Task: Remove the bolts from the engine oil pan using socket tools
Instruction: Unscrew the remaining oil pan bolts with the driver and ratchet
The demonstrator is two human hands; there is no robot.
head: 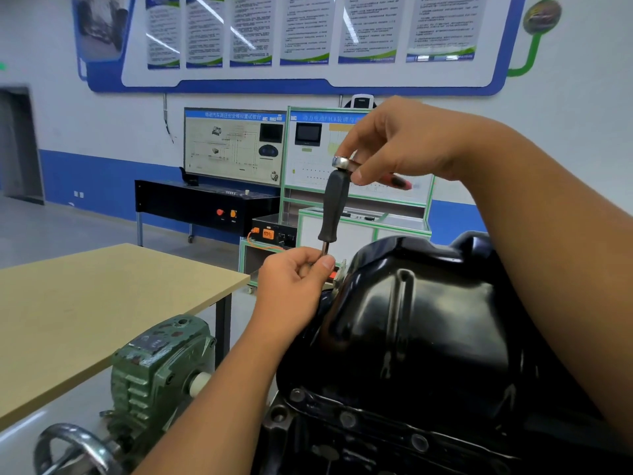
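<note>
Oil pan (428,323) bottom right, black and glossy, bolts (347,419) along its near rim. Right hand (404,145) pinching top of upright screwdriver-style tool (334,207), left hand (294,282) gripping its shaft. Beige table (85,317) left; posters on wall.

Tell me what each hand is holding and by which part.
Both hold one socket driver, standing upright. The right hand pinches the metal cap at the top of its black handle; the left hand pinches the metal shaft just below the handle.
</note>
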